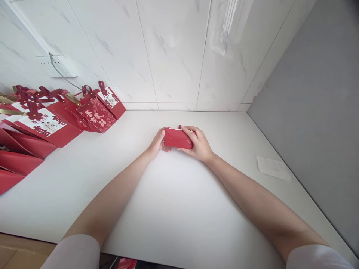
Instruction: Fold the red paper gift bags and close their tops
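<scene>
A red paper gift bag (177, 138) is held above the middle of the white table, its folded bottom panel turned toward me. My left hand (157, 144) grips its left side, thumb on the near edge and fingers partly hidden beneath. Around the right side, my right hand (198, 144) is closed, with fingers over the top and thumb below. A small dark red bit, perhaps a ribbon, sticks up behind the top edge. The bag's printed face is hidden from view.
Several red gift bags (97, 116) with ribbon handles stand along the table's left side. Behind them, a cable runs from a wall socket (57, 66). A white paper sheet (273, 168) lies at the right, near the grey panel (314, 112). Tiled wall (174, 56) closes off the back.
</scene>
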`<state>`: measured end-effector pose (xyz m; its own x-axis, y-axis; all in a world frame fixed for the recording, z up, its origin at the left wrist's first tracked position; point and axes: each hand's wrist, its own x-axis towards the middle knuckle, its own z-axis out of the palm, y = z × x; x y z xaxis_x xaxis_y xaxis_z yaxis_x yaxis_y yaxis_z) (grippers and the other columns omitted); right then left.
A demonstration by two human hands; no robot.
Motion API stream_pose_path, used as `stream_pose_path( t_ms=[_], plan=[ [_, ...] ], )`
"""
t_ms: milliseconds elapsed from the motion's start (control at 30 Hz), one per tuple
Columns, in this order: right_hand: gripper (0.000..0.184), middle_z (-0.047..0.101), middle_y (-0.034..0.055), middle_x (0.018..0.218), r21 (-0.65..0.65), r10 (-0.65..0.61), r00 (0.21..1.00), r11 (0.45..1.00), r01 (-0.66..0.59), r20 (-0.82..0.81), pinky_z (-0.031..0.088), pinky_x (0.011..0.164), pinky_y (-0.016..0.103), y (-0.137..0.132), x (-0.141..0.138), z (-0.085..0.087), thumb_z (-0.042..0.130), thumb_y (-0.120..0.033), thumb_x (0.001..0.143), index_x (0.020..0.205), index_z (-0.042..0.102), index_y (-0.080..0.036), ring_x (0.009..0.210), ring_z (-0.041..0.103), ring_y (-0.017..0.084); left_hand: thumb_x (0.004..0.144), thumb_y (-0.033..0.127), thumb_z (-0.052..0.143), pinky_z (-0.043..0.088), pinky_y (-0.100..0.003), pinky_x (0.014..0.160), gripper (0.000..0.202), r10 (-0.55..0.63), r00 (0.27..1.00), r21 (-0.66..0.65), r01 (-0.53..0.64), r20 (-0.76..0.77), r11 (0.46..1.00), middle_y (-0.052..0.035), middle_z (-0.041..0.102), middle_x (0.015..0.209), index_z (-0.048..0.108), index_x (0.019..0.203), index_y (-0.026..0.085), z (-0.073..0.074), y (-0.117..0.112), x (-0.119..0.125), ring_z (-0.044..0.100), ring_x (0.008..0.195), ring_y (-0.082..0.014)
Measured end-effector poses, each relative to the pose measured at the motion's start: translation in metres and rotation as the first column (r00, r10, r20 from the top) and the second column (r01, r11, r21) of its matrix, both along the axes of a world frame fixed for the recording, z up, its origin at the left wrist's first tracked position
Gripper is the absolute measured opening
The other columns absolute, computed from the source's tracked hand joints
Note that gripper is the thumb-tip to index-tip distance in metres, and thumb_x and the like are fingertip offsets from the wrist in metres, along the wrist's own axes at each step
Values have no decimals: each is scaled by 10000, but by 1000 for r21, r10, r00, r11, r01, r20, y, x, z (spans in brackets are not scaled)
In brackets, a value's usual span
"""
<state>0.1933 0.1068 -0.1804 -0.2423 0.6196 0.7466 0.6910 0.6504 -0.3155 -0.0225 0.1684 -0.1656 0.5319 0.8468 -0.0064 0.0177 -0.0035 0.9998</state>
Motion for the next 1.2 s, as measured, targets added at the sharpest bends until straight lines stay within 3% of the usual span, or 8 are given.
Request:
stream_pose_path(
  t_ms=[67,333,467,600,733,933,1100,1200],
  plan=[
    [855,496,137,1362,-13,0,1000,1000,0,9,409,1064,506,0,0,0,664,-594,824,1527,255,-328,1275,497,331,827,796,388,540,-294,515,756,0,1000,0,0,3,1000,-77,700,969,400,1369,270,0,0,-1,685,599,-191],
    [519,459,117,1366,-18,-12,1000,1000,13,19,422,1066,507,-2,-2,1,654,-543,855,1327,577,-342,1293,472,316,822,812,358,542,-316,555,807,10,1000,-33,-10,-2,999,-71,719,874,404,1396,248,-2,1,0,684,619,-212],
    [409,460,115,1351,21,13,1000,1000,-14,20,425,1077,485,-1,-3,2,655,-505,870,1239,658,-328,1297,470,293,837,804,328,540,-315,562,792,-3,1000,-51,3,-1,999,-76,720,892,420,1393,246,0,1,0,679,626,-208],
    [414,469,113,1352,-16,7,1000,1000,-7,27,423,1075,513,-1,-3,3,652,-518,867,1241,659,-339,1300,465,304,847,789,336,546,-308,567,753,-26,1000,-32,26,8,999,-74,713,928,403,1387,268,1,0,-1,681,633,-197],
    [432,467,115,1342,-16,16,999,1000,-15,42,421,1075,514,-2,-3,3,637,-528,873,1262,636,-339,1302,463,308,840,711,498,554,-311,566,715,-28,998,48,31,-64,998,-87,707,968,372,1392,274,2,-2,-2,693,658,-208],
    [779,482,137,1324,20,32,999,999,-32,31,440,1049,492,-3,-2,2,655,-563,846,1501,321,-310,1277,486,315,847,658,543,549,-292,546,684,-22,995,63,28,-100,998,-100,707,930,393,1360,231,4,-4,0,693,659,-209],
    [578,474,137,1309,96,17,999,995,-22,48,458,1023,492,-2,-3,1,644,-527,870,1375,471,-304,1255,508,311,844,649,561,561,-299,559,697,-4,995,26,7,-99,1000,-86,708,959,370,1382,249,3,-2,0,691,651,-193],
    [665,502,146,1294,89,28,999,996,-30,24,467,1010,498,-1,-3,1,653,-546,857,1415,399,-288,1238,523,312,847,644,559,559,-292,551,689,-15,995,34,18,-94,999,-80,710,938,367,1378,249,2,-2,0,695,652,-194]
  ],
)
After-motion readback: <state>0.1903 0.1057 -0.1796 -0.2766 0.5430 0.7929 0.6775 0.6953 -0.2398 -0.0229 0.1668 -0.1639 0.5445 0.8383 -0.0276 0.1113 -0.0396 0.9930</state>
